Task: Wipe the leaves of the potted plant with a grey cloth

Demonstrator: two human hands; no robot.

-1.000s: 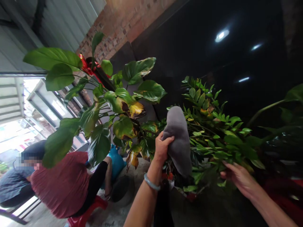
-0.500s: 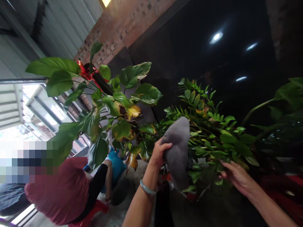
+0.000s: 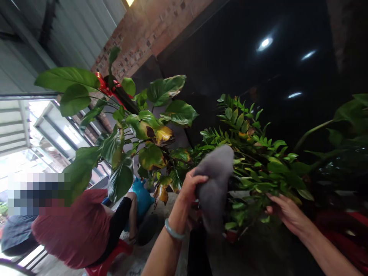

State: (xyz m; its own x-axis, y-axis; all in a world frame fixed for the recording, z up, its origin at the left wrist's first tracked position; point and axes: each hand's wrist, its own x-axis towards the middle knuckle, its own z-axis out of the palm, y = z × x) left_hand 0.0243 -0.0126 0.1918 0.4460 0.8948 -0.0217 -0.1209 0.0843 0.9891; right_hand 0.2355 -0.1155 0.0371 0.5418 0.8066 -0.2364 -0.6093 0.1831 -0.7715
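Note:
My left hand [image 3: 191, 188] is closed on a grey cloth [image 3: 215, 180], which lies against the small-leaved stems of a green plant [image 3: 253, 153]. My right hand [image 3: 283, 212] reaches in under the same plant's lower right leaves, fingers stretched out and touching the foliage, holding nothing. A pale bangle [image 3: 173, 234] sits on my left wrist.
A large-leaved plant [image 3: 135, 130] with yellowing leaves stands to the left, a red ribbon [image 3: 104, 82] tied in it. A person in a red top [image 3: 77, 230] sits on a red stool [image 3: 110, 257] at lower left beside a blue bag [image 3: 142, 195]. A glossy black wall [image 3: 258, 69] is behind.
My left hand has drawn the grey cloth down and to the right along the plant's stems. My right hand has stayed under the leaves, shifting slightly.

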